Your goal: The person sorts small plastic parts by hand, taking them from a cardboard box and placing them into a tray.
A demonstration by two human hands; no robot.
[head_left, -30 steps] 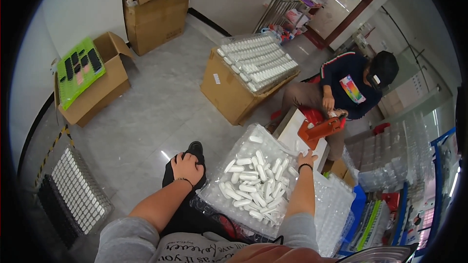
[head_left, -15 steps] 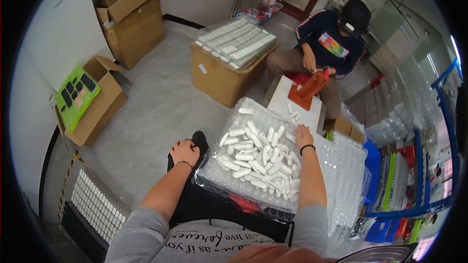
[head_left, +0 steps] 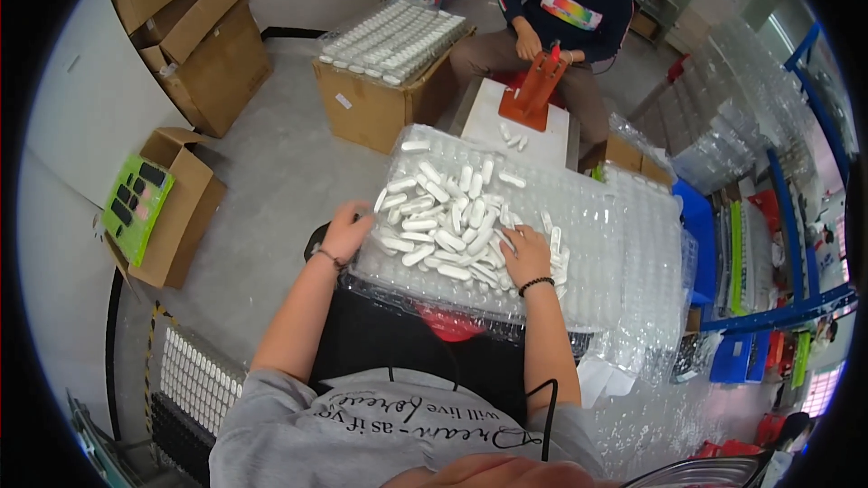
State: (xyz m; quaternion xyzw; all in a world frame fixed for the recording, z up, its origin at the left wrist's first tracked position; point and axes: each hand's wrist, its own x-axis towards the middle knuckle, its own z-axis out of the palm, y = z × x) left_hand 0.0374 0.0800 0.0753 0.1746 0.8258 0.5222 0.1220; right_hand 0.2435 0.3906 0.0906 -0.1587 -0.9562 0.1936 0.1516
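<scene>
A heap of white oblong plastic pieces (head_left: 448, 230) lies on a clear plastic tray (head_left: 588, 226) with rows of moulded pockets, across my lap. My right hand (head_left: 527, 258) rests at the heap's right side, fingers apart and touching the pieces. A few more pieces lie beside it near the tray's middle. My left hand (head_left: 347, 231) is at the tray's left edge, next to the leftmost pieces. Its fingers are slightly bent and somewhat blurred, with nothing visible in them.
Opposite, a person works at an orange hand press (head_left: 536, 95) on a white table (head_left: 484, 117). Filled trays (head_left: 393, 41) sit on a carton (head_left: 375, 108). Open cartons (head_left: 203, 45) line the left wall; a blue-framed shelf (head_left: 787, 307) stands at right.
My left hand has moved from my knee to the tray's left edge. My right hand has come from the tray's right side onto the heap. The view has shifted.
</scene>
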